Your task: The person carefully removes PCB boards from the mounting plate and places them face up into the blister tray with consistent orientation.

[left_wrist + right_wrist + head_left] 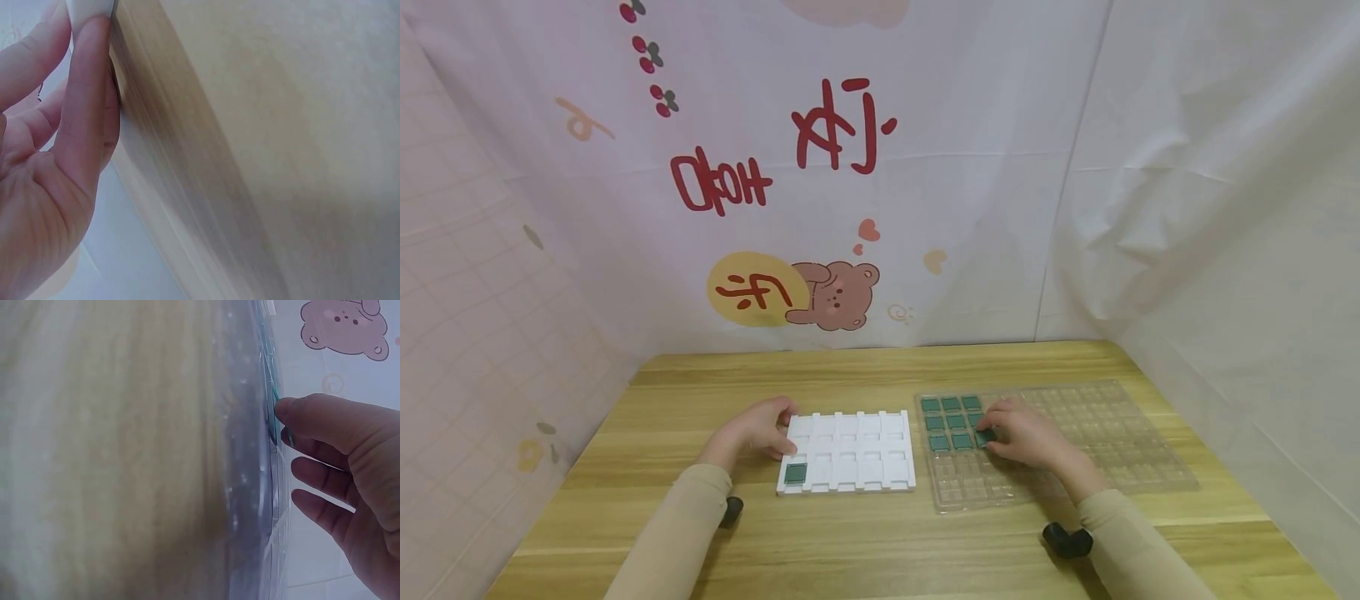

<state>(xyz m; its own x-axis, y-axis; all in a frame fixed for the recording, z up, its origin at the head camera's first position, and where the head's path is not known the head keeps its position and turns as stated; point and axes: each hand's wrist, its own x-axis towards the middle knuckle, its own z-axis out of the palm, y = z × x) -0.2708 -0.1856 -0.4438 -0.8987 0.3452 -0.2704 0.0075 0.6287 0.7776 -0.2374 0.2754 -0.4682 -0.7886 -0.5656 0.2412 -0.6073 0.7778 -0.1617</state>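
Observation:
My left hand [765, 427] grips the left edge of a white tray [857, 447] with two rows of shallow pockets; a corner of that white tray [90, 7] shows between thumb and fingers in the left wrist view. One green circuit board [795, 473] lies in its near-left pocket. At the clear plastic tray [973, 487] on the right, my right hand [1024, 433] pinches a green circuit board [985, 436] between thumb and index finger. The right wrist view shows its thin green edge at the fingertips. Several more green boards sit in the clear tray's far-left pockets.
Both trays lie on a wooden table [850, 550], the white one left of the clear one with a narrow gap between. The clear tray reaches right beneath my right hand and forearm. A printed white curtain [970, 183] hangs behind the table and along its sides.

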